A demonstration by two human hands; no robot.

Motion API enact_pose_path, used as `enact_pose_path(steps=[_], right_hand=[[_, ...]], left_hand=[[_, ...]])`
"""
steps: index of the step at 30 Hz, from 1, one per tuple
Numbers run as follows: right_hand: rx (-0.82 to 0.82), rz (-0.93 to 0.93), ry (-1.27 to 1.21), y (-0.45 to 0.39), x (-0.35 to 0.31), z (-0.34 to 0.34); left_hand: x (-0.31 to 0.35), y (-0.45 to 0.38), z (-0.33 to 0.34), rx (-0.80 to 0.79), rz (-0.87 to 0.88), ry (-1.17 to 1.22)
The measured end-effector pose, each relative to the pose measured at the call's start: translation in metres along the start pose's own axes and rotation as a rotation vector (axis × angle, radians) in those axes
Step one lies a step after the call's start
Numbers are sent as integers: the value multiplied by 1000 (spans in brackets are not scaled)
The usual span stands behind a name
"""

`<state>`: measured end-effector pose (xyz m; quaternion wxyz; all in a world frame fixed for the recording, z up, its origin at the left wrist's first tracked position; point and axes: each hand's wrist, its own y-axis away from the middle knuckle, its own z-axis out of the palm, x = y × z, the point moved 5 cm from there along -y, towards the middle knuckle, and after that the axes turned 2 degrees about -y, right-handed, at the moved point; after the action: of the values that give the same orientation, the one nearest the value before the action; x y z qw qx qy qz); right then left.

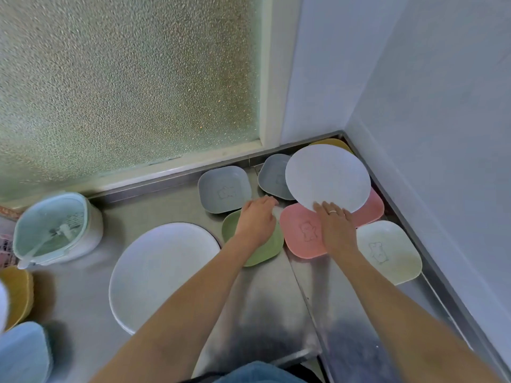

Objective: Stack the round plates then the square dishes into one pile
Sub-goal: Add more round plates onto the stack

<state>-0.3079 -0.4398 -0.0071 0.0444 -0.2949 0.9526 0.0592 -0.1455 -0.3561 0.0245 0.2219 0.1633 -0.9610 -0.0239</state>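
A small white round plate is tilted up over the far corner, and my right hand grips its near edge, thumb on top. A large white round plate lies flat on the steel counter. Square dishes lie around: two grey, a green one, two pink, a pale one, and a yellow one mostly hidden behind the lifted plate. My left hand hovers over the green dish's far rim, fingers bent down, tips hidden.
A mint lidded container stands at the left. A yellow item and a blue one sit at the left edge. A frosted window is behind, a wall on the right, and a raised steel rim borders the counter.
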Motion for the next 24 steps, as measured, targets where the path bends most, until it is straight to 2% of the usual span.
enact_pose_path(steps=[7, 10, 14, 20, 24], right_hand=[[-138, -70, 53, -16, 6, 3], [-83, -99, 54, -18, 5, -8], [41, -90, -91, -14, -6, -31], [270, -413, -33, 15, -73, -49], [257, -624, -147, 32, -123, -38]], left_hand=[[-3, -3, 8, 11, -114, 115], [-9, -2, 5, 51, -235, 272], [-11, -4, -4, 139, -412, 621], [-20, 5, -28, 309, -578, 1082], [-61, 40, -45, 482, -737, 980]])
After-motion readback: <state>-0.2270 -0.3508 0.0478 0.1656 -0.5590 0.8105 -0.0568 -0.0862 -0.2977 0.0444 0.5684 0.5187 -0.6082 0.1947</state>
